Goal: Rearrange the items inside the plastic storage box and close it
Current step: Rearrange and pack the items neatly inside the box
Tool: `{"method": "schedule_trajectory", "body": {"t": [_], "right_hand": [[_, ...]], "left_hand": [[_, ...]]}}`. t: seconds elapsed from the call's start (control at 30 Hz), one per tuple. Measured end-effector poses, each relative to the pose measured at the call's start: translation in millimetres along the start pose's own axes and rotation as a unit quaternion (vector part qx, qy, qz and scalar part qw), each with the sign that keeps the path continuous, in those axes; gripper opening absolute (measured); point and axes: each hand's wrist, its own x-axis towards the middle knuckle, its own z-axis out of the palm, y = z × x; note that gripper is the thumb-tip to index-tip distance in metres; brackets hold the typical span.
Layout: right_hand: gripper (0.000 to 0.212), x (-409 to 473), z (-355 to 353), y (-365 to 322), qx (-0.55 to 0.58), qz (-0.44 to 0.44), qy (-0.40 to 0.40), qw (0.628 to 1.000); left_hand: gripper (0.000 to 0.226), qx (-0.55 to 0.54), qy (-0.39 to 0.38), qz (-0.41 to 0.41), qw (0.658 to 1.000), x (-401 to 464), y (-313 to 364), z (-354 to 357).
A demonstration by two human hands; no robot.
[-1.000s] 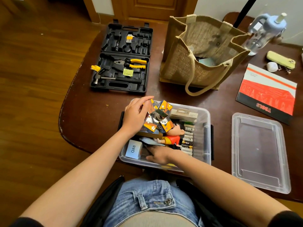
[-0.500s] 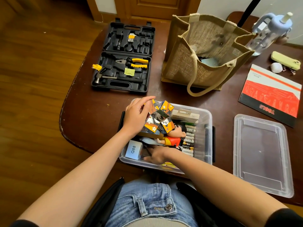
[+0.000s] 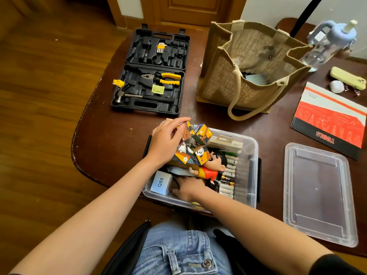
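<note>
On the left of your desk [image 3: 111, 147] lies one open black tool case [image 3: 151, 72] with one pair of yellow-handled pliers [image 3: 164, 78] and one hammer [image 3: 129, 95]. Your left hand [image 3: 168, 141] grips one folded picture-cube puzzle [image 3: 195, 144], raised over the far left corner of the plastic storage box [image 3: 252, 175] — the box sits open at the desk's near edge. Your right hand [image 3: 188, 188] reaches down inside it; its fingers are hidden, so I cannot tell how they lie. Inside: one small Q88 box [image 3: 161, 183], one cartoon figure [image 3: 211, 167], one row of batteries [image 3: 228, 180]. Behind stands one jute bag [image 3: 248, 70]. The one clear lid [image 3: 317, 192] rests just right of the box.
</note>
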Motion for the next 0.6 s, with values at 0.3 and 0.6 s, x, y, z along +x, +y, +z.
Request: {"method": "schedule_trajectory", "body": {"t": [0.3,0.6], "right_hand": [[0.032,11.3,-3.1,-8.8,-0.032,-0.026,0.105,0.994],[0.045,14.4,-3.9,-1.0,-0.02,-0.036,0.041,0.998]], "left_hand": [[0.029,-0.012,-0.006,-0.004,1.0,12.1,-0.1,-2.6],[0.029,-0.001,-0.013,-0.013,1.0,10.9,-1.0,-1.9]]}}
